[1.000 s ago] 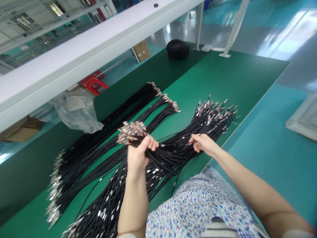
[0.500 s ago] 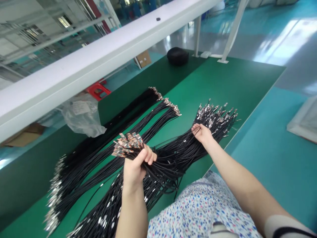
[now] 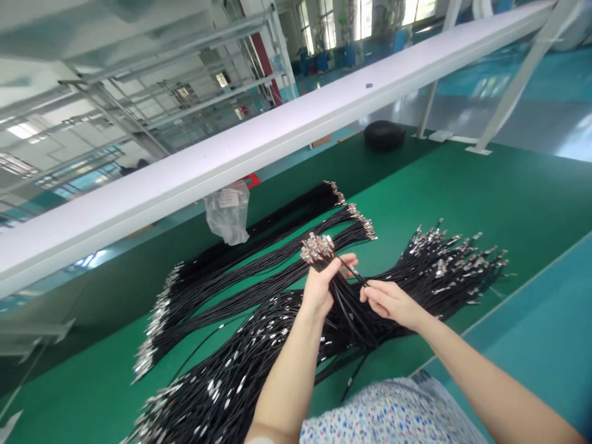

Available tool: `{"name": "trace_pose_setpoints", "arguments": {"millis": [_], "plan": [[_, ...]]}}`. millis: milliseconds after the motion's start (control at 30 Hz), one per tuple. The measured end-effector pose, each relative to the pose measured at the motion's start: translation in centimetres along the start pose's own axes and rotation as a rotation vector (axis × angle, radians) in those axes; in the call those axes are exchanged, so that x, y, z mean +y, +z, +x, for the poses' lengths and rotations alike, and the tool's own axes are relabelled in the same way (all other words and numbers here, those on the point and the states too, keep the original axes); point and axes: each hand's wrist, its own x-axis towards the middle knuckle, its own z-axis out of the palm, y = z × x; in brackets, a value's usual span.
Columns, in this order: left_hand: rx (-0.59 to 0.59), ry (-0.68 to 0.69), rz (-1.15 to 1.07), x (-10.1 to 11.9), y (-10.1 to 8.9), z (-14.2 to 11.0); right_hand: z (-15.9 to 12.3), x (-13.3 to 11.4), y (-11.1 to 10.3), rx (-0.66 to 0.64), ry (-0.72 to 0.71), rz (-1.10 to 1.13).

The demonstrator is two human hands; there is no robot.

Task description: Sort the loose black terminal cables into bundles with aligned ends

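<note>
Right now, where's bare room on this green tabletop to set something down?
Bare tabletop lies between the rightmost cable ends and nearer white shelf post, and left of the leftmost connectors. Black cables crowd under the left hand and right hand.

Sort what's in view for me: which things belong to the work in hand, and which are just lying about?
In the work:
left hand, gripping a cable bunch
right hand, pinching a black strand
probably the cable heap and laid-out bundles

Apparently lying about:
clear plastic bag
round black object
small dark item on the shelf
</note>
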Motion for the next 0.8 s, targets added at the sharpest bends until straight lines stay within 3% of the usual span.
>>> {"name": "trace_pose_setpoints", "arguments": {"millis": [100,233,433,533,600,667,733,800], "plan": [[0.001,0.035,0.027,-0.6,0.0,-0.1,0.2,0.5,0.1,0.092,0.006,-0.029],[0.047,0.027,0.140,-1.4,0.3,0.0,0.9,-0.2,0.1,0.420,-0.098,-0.065],[0.059,0.026,0.361,-2.9,1.5,-0.9,0.4,-1.4,1.6,0.416,-0.105,-0.819],[0.050,-0.008,0.391,-3.3,1.8,-1.4,-0.5,-1.8,2.1,0.397,-0.093,-0.978],[0.083,-0.004,0.370,-3.4,1.8,-1.5,-0.6,-1.4,1.3,0.305,-0.146,-0.873],[0.111,0.000,0.334,-3.1,1.5,-1.7,-0.2,-0.1,-0.7,0.218,-0.116,-0.611],[0.073,-0.025,0.262,-2.4,0.9,-1.8,0.5,2.2,-3.6,0.290,0.102,-0.356],[-0.004,-0.063,0.168,-1.3,-0.1,-1.8,1.3,5.0,-6.7,0.492,0.392,-0.265]]}}
